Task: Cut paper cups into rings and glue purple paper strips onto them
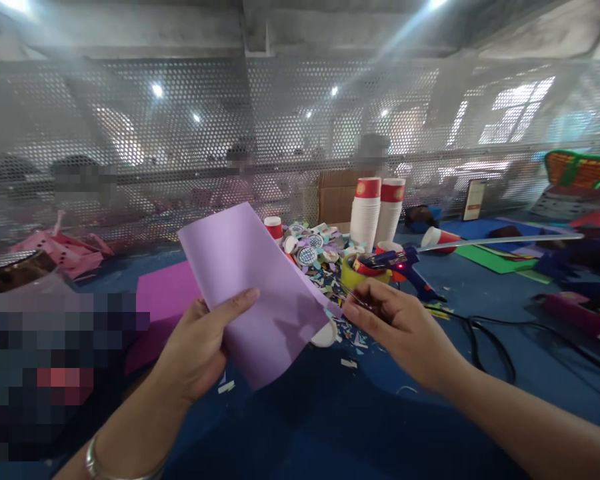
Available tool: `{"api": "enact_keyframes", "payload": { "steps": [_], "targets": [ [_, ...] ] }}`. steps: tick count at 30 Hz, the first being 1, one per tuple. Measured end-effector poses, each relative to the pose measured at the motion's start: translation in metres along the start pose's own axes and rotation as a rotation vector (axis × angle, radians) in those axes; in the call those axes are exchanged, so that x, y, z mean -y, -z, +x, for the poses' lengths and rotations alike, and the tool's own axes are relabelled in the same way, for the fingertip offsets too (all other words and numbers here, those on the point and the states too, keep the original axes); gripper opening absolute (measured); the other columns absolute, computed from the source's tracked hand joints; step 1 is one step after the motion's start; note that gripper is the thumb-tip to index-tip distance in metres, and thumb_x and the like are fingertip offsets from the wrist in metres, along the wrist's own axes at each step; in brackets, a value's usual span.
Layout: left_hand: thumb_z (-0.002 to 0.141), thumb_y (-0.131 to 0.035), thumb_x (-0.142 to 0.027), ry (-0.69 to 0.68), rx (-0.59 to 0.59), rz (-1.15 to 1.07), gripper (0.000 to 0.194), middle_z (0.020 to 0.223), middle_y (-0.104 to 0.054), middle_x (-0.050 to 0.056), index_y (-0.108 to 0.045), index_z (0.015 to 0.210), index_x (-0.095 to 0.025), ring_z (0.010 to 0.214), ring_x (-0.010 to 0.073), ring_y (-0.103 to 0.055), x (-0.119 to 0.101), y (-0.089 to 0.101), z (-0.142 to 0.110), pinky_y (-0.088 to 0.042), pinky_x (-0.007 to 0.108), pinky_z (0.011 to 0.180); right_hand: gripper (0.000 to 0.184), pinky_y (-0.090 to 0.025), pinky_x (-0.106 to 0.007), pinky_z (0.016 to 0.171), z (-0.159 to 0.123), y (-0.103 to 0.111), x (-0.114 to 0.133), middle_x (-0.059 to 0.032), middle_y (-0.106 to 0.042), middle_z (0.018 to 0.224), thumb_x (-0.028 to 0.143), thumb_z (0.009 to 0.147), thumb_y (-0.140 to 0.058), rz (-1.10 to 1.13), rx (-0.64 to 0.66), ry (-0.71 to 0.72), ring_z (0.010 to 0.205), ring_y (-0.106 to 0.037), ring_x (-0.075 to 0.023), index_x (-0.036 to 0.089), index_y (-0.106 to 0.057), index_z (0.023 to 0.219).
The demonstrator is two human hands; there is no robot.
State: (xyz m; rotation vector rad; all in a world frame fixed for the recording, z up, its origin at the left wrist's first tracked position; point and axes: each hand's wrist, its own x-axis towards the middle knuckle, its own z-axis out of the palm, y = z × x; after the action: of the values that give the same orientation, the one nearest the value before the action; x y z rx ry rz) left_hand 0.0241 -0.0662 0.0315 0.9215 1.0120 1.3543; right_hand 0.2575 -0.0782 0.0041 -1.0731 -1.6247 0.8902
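Note:
A light purple paper sheet [260,293], slightly curved, is held up in front of me. My left hand [210,340] is closed on its left side, the thumb lying across the face. At the sheet's right edge, a narrow purple strip [333,307] runs toward my right hand [390,320]. The right fingers are closed around thin, dark metal scissors [360,299], mostly hidden by the hand. Below and behind the sheet lies a darker magenta paper sheet [163,300] on the blue table.
A glue gun [403,263] with a lit red light rests by a yellow tape roll [353,273]. Stacked paper cups [365,213], paper scraps [357,330] and patterned discs [307,255] lie behind. A black cable [480,327] crosses the right side. A perforated metal screen [290,120] stands beyond.

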Motion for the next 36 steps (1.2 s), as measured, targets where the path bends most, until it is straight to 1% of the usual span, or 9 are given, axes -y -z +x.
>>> {"api": "enact_keyframes", "payload": {
  "steps": [4,7,9,13,16,23,30,33,36],
  "targets": [
    [0.068,-0.082,-0.018,-0.044,-0.005,-0.050,0.051,0.099,-0.078,0.008,-0.068,0.117,-0.019,0.087,0.0252,-0.073,-0.001,0.004,0.003,-0.060,0.029,0.074,0.032,-0.028,-0.023,0.049,-0.001,-0.001,0.001,0.0034,-0.044,0.066,0.049,0.092,-0.055,0.052,0.112,-0.055,0.055,-0.035,-0.0102,0.020,-0.059,0.079],
    [0.067,-0.083,-0.017,-0.059,-0.012,-0.058,0.055,0.097,-0.078,0.006,-0.066,0.120,-0.020,0.085,0.0229,-0.073,-0.002,0.005,0.004,-0.059,0.026,0.071,0.037,-0.021,-0.023,0.044,-0.001,-0.002,-0.002,0.0049,-0.037,0.063,0.052,0.093,-0.052,0.092,0.149,-0.083,0.050,-0.026,-0.0085,0.019,-0.059,0.079],
    [0.068,-0.082,-0.017,-0.072,-0.016,-0.075,0.055,0.098,-0.078,0.005,-0.066,0.121,-0.021,0.086,0.0222,-0.073,-0.002,0.005,0.004,-0.059,0.025,0.070,0.039,-0.019,-0.023,0.043,-0.002,-0.002,-0.003,0.0047,-0.036,0.062,0.054,0.093,-0.051,0.094,0.159,-0.080,0.050,-0.025,-0.0084,0.019,-0.060,0.079],
    [0.070,-0.081,-0.017,-0.093,-0.060,-0.097,0.046,0.102,-0.078,0.004,-0.070,0.114,-0.024,0.092,0.0231,-0.072,-0.005,0.003,0.003,-0.059,0.024,0.070,0.038,-0.020,-0.023,0.044,-0.002,-0.001,-0.003,0.0042,-0.035,0.061,0.053,0.093,-0.051,0.061,0.170,-0.052,0.051,-0.027,-0.0095,0.019,-0.060,0.078],
    [0.071,-0.080,-0.018,-0.087,-0.056,-0.102,0.040,0.104,-0.078,0.003,-0.071,0.110,-0.026,0.097,0.0248,-0.071,-0.006,0.002,0.003,-0.060,0.025,0.070,0.037,-0.019,-0.023,0.044,-0.002,-0.001,-0.002,0.0044,-0.034,0.061,0.053,0.093,-0.052,0.066,0.152,-0.058,0.051,-0.027,-0.0096,0.020,-0.059,0.077],
    [0.065,-0.085,-0.020,-0.032,-0.020,-0.099,0.051,0.097,-0.079,0.005,-0.071,0.113,-0.023,0.094,0.0288,-0.072,-0.003,-0.001,-0.003,-0.061,0.031,0.075,0.040,-0.017,-0.023,0.042,-0.002,-0.002,-0.003,0.0058,-0.029,0.061,0.055,0.091,-0.054,0.115,0.130,-0.082,0.049,-0.022,-0.0081,0.019,-0.052,0.072],
    [0.066,-0.084,-0.017,-0.034,-0.074,-0.167,0.030,0.090,-0.079,0.000,-0.076,0.095,-0.025,0.084,0.0182,-0.072,-0.005,-0.002,-0.003,-0.060,0.020,0.069,0.038,-0.019,-0.022,0.041,-0.002,0.000,-0.004,0.0051,-0.031,0.062,0.053,0.091,-0.053,0.100,0.090,-0.055,0.049,-0.023,-0.0084,0.019,-0.054,0.074],
    [0.063,-0.085,-0.017,0.054,-0.046,-0.185,0.027,0.082,-0.078,0.000,-0.076,0.088,-0.022,0.075,0.0180,-0.072,-0.002,-0.007,-0.006,-0.059,0.022,0.063,0.039,-0.021,-0.022,0.041,-0.001,0.000,-0.004,0.0047,-0.032,0.062,0.054,0.090,-0.055,0.087,0.077,-0.055,0.050,-0.025,-0.0087,0.020,-0.052,0.071],
    [0.063,-0.085,-0.018,0.169,-0.022,-0.164,0.027,0.083,-0.079,0.002,-0.076,0.089,-0.021,0.072,0.0198,-0.072,0.005,-0.014,-0.012,-0.059,0.025,0.062,0.039,-0.023,-0.021,0.041,-0.002,-0.001,-0.004,0.0033,-0.037,0.064,0.055,0.089,-0.056,0.098,0.070,-0.072,0.052,-0.029,-0.0094,0.019,-0.056,0.073]
  ]
}}
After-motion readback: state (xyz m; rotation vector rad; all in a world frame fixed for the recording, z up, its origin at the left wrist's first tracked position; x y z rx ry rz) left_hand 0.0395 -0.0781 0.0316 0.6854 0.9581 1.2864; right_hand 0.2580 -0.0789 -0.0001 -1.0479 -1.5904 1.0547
